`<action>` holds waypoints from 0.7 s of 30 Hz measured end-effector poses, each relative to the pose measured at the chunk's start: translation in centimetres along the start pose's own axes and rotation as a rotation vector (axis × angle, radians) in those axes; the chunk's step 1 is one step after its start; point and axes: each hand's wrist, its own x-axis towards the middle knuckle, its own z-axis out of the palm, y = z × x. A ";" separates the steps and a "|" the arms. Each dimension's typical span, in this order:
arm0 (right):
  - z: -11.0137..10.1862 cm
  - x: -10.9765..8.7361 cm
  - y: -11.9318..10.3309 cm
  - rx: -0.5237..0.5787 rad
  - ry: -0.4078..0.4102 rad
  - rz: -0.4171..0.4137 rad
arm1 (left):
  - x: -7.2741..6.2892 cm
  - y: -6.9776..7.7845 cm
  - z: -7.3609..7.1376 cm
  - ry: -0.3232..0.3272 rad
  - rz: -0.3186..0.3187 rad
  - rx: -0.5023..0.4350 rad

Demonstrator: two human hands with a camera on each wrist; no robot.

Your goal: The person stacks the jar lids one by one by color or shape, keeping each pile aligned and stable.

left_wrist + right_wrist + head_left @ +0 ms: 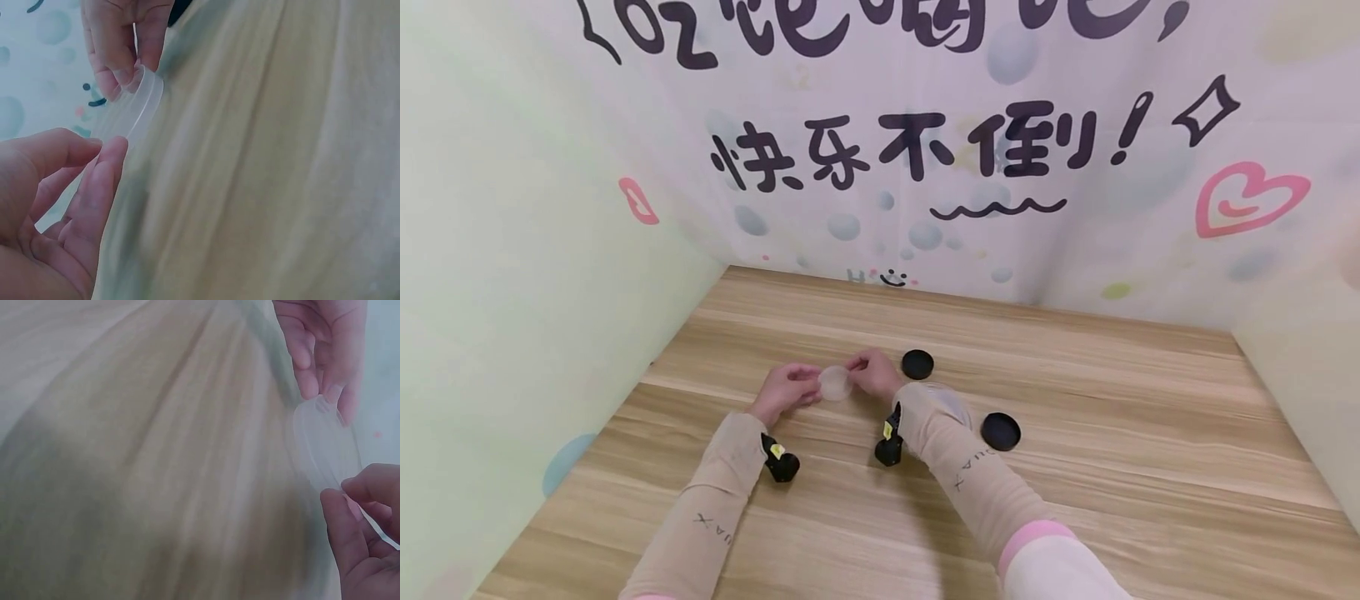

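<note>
Between both hands a round, translucent plastic lid (835,383) with a shallow rim is held above the wooden table. My left hand (786,390) pinches its left edge between thumb and fingers. On the opposite edge, my right hand (876,375) pinches it the same way. The left wrist view has the lid (145,106) tilted on edge, the left hand (59,206) at lower left and the right hand (128,37) above. In the right wrist view, the lid's flat face (328,444) shows between the fingertips of the two hands.
Two round black lids lie on the table (1120,400), one (917,364) beyond the right hand and another (1002,432) to the right of that forearm. A clear round item (957,403) is partly hidden under the right sleeve. A printed cloth (880,233) hangs behind the table.
</note>
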 end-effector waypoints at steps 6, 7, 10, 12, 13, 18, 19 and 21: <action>-4.8 -5.4 -10.4 0.014 -0.022 0.093 | -0.4 1.4 0.3 -0.007 0.039 -0.016; -5.3 -6.0 -11.4 0.003 -0.017 0.089 | -0.5 1.6 0.4 -0.009 0.044 -0.016; -6.7 -7.3 -14.0 0.028 -0.012 0.119 | -0.6 2.4 0.6 -0.028 0.068 -0.009; -7.3 -7.3 -14.4 0.048 -0.007 0.115 | -0.6 2.9 0.8 -0.041 0.088 -0.003; -7.5 -7.3 -14.4 0.060 -0.005 0.109 | -0.6 3.2 0.9 -0.047 0.102 0.002; -9.3 -7.6 -15.2 0.108 -0.004 0.098 | -0.9 4.7 1.6 -0.073 0.152 0.008; -9.7 -7.7 -15.2 0.108 -0.006 0.091 | -0.9 4.9 1.9 -0.076 0.152 0.004; -10.5 -7.8 -15.3 0.105 -0.014 0.080 | -1.0 5.4 2.3 -0.085 0.153 -0.008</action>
